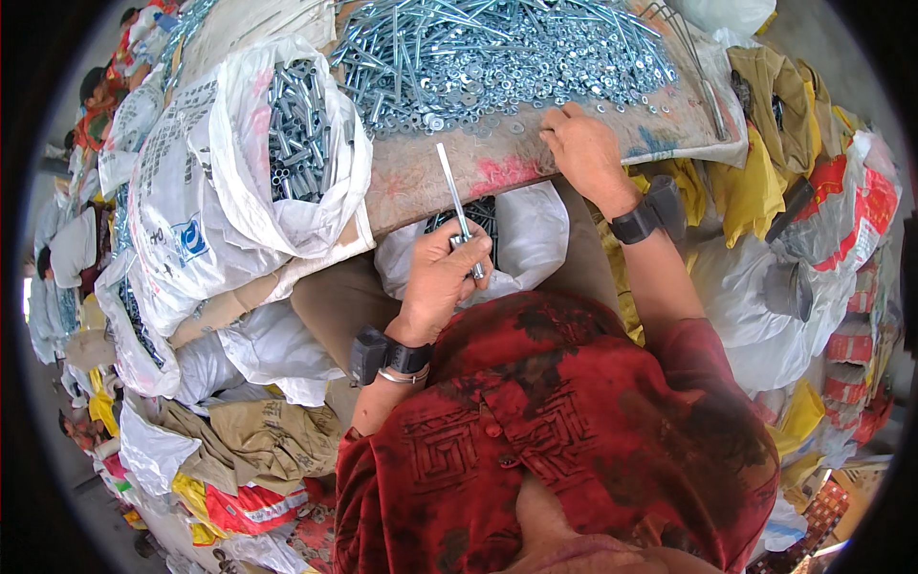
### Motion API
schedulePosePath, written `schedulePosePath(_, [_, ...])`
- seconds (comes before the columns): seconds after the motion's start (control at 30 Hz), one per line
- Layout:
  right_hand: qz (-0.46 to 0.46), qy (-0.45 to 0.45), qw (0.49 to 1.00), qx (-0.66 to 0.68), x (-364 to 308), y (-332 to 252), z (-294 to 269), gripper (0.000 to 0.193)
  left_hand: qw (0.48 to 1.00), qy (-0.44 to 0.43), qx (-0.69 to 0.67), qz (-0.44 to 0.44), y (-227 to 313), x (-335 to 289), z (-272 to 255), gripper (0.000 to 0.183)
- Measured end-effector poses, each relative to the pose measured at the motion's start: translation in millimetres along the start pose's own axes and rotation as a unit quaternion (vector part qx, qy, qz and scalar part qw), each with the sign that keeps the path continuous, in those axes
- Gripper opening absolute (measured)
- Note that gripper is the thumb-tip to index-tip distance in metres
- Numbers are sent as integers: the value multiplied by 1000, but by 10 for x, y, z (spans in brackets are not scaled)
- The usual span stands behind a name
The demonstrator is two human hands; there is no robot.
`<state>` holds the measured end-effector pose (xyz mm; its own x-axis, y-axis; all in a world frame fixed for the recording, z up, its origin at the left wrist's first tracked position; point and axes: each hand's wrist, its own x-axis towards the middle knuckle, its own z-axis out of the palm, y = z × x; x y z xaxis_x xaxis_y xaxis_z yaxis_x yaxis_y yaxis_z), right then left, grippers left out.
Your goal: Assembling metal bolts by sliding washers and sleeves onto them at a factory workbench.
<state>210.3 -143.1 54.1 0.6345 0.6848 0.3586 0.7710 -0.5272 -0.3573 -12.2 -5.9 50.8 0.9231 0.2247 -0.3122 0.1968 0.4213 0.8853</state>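
Note:
My left hand [440,277] is closed around a long metal anchor bolt [449,182], its thin shaft pointing up and away and a thicker sleeve between my fingers. The fingers of my right hand [583,153] are curled down at the near edge of a heap of washers and nuts [535,81] on the cloth-covered table [421,182]. Whatever those fingertips hold, if anything, is hidden. Long bolts [392,43] lie at the far side of the heap. Below my hands, a white sack [535,230] between my knees holds dark metal pieces.
A white woven sack [201,182] full of metal sleeves [298,134] stands open at the table's left. Thin metal rods [703,81] lie along its right side. Yellow bags [755,191], brown sacking [258,445] and clear plastic [765,316] crowd both sides. Other people are at the far left.

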Motion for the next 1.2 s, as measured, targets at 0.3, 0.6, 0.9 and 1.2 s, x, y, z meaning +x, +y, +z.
schedulePosePath(0.3, [14, -56, 998, -33, 202, -130, 89, 20, 999, 28, 8, 27, -4, -5, -85, 15])
schedulePosePath(0.6, [-13, -100, 994, -46, 271, -216, 116, 28, 995, 65, 48, 59, 21, -50, -200, 13])
schedulePosePath(0.9, [71, -171, 799, 572, -132, -421, -304, 13, 802, 83, 564, 177, -15, -147, -89, 21])
schedulePosePath(1.2, [77, -155, 742, 648, -443, -330, -484, 12, 753, 57, 604, 254, 38, -168, 151, 22])
